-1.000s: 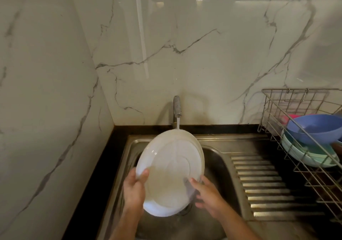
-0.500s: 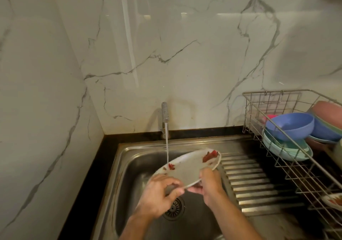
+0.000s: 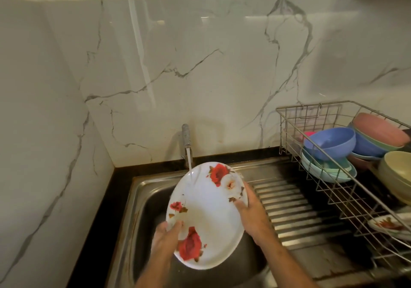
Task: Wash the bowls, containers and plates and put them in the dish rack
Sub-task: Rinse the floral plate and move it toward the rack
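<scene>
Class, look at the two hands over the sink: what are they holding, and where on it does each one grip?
Both hold the flowered plate by its rim: left hand at the lower-left edge, right hand at the right edge.

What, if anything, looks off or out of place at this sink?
Nothing stands out. Both hands, left hand and right hand, hold the floral plate tilted under the tap's stream over the sink; bowls sit stacked in the dish rack.

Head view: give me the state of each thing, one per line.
Tap: running onto plate.
Plate: tilted over sink, floral face up.
Left hand: grips plate's lower rim.
Right hand: holds plate's right edge.
Rack: holds bowls, one plate.
</scene>
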